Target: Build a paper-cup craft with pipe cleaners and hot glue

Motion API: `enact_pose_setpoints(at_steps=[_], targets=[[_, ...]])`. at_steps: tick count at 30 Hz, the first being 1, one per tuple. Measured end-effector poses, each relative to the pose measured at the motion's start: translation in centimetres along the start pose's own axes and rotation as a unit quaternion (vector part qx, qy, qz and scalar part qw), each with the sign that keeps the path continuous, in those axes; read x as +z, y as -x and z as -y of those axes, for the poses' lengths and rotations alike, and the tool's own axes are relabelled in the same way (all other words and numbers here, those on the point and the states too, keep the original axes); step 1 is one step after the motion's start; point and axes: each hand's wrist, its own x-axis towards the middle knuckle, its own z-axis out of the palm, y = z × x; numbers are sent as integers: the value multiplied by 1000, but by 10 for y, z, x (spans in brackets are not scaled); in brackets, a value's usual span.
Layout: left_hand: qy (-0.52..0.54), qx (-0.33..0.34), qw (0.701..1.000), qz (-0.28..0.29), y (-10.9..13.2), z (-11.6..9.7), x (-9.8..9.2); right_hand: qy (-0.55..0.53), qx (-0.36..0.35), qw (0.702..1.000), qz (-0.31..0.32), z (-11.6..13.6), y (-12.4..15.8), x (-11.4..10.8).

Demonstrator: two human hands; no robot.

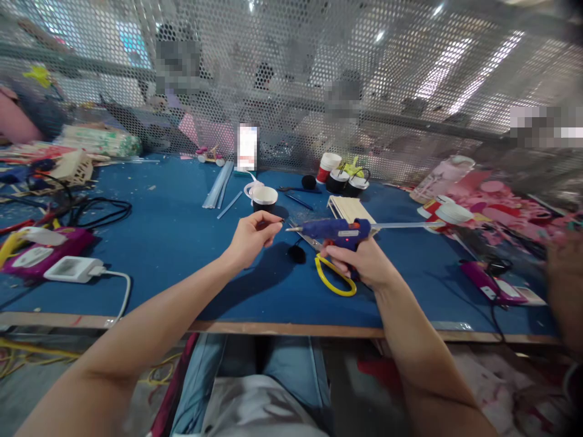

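My right hand (357, 258) grips a blue hot glue gun (334, 229), its nozzle pointing left and a clear glue stick (403, 225) sticking out of its back. Just left of the nozzle, my left hand (255, 237) is pinched closed on a tiny dark piece too small to name. Yellow-handled scissors (336, 285) lie under the glue gun, close to my right fingers. A black pompom (297, 254) rests on the blue table (173, 243) between my hands. Behind my left hand stands a paper cup (264, 197), dark below with a white rim.
Glue sticks (218, 185), a phone (246, 147) and more cups (337, 181) stand or lie farther back, before a perforated metal screen (282, 91). Purple power strips (50, 252) with cables lie at both sides. Pink pieces (505, 206) pile up at right, near another person's arm (565, 285).
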Motion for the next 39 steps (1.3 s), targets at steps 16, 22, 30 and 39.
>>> enact_pose_setpoints(at_steps=[16, 22, 30, 39], targets=[[19, -10, 1000, 3, -1, 8, -1, 83, 26, 969, -233, -18, -37, -52], [7, -24, 999, 22, 1, 12, 1, 393, 127, 865, -283, -31, -76, -96], [1, -40, 999, 31, 4, 10, 4, 475, 234, 796, -292, -40, -106, -103], [12, -50, 998, 33, 6, 6, 6, 485, 221, 784, -319, -37, -95, -92]])
